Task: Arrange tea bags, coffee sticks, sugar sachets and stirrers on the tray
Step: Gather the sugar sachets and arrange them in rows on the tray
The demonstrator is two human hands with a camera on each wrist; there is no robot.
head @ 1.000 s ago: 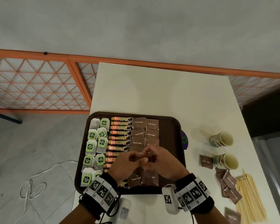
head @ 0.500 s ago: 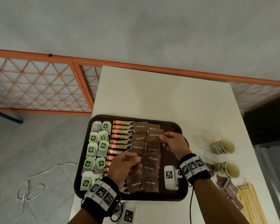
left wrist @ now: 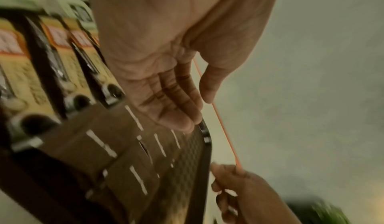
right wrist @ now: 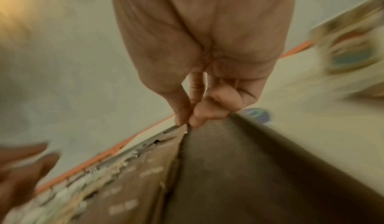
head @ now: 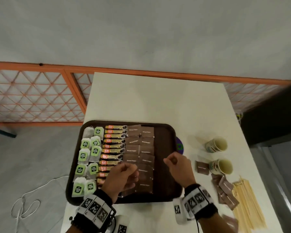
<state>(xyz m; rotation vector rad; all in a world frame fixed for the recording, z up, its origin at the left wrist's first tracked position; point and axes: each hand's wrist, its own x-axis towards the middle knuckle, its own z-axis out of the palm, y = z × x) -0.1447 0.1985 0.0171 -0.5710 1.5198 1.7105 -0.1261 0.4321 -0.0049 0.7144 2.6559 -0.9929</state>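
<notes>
Your left hand [head: 123, 176] hovers over the near middle of the dark brown tray [head: 165, 195], above the seam between the coffee sticks and the sugar sachets; in the left wrist view its fingers [left wrist: 166, 101] lie nearly straight and together with the thumb apart, and nothing sits in the palm. Your right hand [head: 177, 166] hangs over the bare right strip of the tray, with thumb and forefinger drawn close together and the other fingers curled; the right wrist view is blurred, and I cannot tell whether anything is pinched between those fingertips [right wrist: 182, 112]. On the tray, the tea bags [head: 89, 153] with green tags fill the left side in two loose columns, the orange and yellow coffee sticks [head: 114, 146] lie crosswise in a stacked column just beside them, and the brown sugar sachets [head: 139, 152] run in two columns to the right of the sticks, overlapping one another. The rightmost strip of the tray is bare. Off the tray, on the white table [head: 149, 98], more brown sugar sachets [head: 225, 190] lie in a loose heap to your right, one single sachet [head: 202, 167] lies flat just beside the nearer paper cup [head: 221, 166], and a second paper cup [head: 216, 144] lies farther back; both cups are on their sides with their mouths toward you. The wooden stirrers [head: 249, 204] lie in a bundle at the right near edge of the table, touching the heap of sachets. A purple and green disc [head: 180, 146] peeks out from under the tray's right rim.
</notes>
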